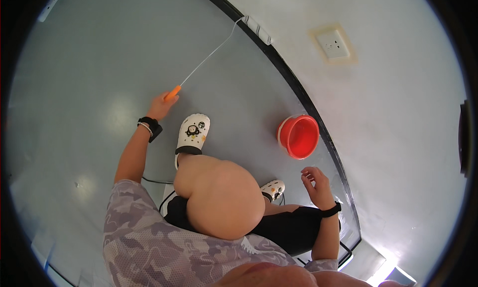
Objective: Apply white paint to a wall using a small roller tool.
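My left hand (163, 106) is wrapped round the orange handle of a paint roller (257, 30). The long thin wire frame reaches forward and right to a white sleeve with dark stripes. That sleeve lies at the foot of the white wall, over the black skirting; whether it presses on the wall is hard to tell. My right hand (316, 184) holds nothing, its fingers loosely bent and apart above my right knee. Just beyond it, a red bucket (284, 135) stands on the floor near the skirting, its inside showing red.
A wall socket (332, 43) sits above the roller sleeve. Black skirting (294, 80) curves along the grey floor (99, 53). My feet, in white clogs (193, 132), are between the hands. A dark cable (157, 181) runs by my seat. A white power strip (51, 5) lies far left.
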The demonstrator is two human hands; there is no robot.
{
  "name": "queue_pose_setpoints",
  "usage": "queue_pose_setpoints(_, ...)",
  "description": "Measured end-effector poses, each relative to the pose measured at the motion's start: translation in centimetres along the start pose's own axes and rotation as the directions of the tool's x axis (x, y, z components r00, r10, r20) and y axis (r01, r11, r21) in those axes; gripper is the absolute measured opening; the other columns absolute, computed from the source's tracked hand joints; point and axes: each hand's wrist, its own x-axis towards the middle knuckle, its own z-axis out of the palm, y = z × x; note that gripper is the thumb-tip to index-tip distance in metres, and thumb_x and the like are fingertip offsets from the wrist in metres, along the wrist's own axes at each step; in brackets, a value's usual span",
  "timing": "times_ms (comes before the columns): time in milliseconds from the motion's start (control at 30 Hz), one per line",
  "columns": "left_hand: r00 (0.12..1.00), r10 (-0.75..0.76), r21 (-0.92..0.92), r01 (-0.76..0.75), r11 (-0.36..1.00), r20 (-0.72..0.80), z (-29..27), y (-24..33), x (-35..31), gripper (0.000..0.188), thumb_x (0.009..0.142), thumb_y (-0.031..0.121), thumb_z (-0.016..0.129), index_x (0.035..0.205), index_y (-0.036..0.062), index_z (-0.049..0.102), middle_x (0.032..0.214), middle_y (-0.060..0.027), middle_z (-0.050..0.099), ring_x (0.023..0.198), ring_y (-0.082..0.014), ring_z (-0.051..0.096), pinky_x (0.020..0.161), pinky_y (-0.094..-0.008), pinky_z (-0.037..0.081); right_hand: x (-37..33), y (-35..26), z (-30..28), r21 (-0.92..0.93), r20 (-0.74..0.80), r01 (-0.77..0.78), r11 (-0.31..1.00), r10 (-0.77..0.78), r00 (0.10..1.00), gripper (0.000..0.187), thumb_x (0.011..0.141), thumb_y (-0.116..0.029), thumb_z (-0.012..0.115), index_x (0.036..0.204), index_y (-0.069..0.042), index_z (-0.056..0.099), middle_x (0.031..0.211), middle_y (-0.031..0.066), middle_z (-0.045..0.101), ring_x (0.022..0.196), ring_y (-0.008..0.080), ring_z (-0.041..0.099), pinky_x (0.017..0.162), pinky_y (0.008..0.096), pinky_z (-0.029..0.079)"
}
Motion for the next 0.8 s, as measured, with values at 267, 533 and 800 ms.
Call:
queue_pose_setpoints(267, 0.998, -0.025, -0.081, 0.021, 0.996, -0.056, -4.1, -1.1, 1.8, 0.04, 0.086, 0.042, 0.06, 0.098, 0.0045, 0.061, 0.059, -0.0001, 0.047, 0.05, -0.0105, 0.043, 0.048, -0.028, 0.036, -0.2, -0.2, -0.1, 0.011, 0.004, 0.0, 1.0, 0.0, 1.0, 0.018, 0.085, -0.003, 0.059, 0.102, -0.002, 0.056, 0.09, 0.013, 0.059, 0.077, 0.0236, 0.06, 0.07, 0.0311, 0.048)
queue_pose_setpoints(533, 0.986, -0.162, -0.015, 0.163, 0.987, 0.048, -8.0, 1.2, 3.5, 0.035, 0.085, 0.042, 0.061, 0.085, 0.0074, 0.06, 0.056, 0.0009, 0.046, 0.043, -0.0078, 0.039, 0.04, -0.0266, 0.03, -0.3, -0.1, -0.1, -0.016, 0.019, 0.008, 1.0, -0.008, 1.0, 0.018, 0.084, -0.004, 0.06, 0.102, -0.002, 0.056, 0.09, 0.0129, 0.059, 0.077, 0.0235, 0.061, 0.071, 0.0314, 0.049)
queue_pose_setpoints(800, 0.996, 0.019, 0.014, -0.018, 1.0, -0.089, -8.9, 5.6, 0.0, 0.037, 0.085, 0.04, 0.063, 0.087, 0.0027, 0.061, 0.06, 0.0008, 0.046, 0.054, -0.0087, 0.042, 0.051, -0.0253, 0.036, -0.1, -0.3, -0.3, -0.026, 0.009, 0.006, 1.0, -0.006, 1.0, 0.017, 0.085, -0.004, 0.059, 0.101, -0.002, 0.056, 0.091, 0.0124, 0.06, 0.078, 0.0237, 0.061, 0.071, 0.0316, 0.049)
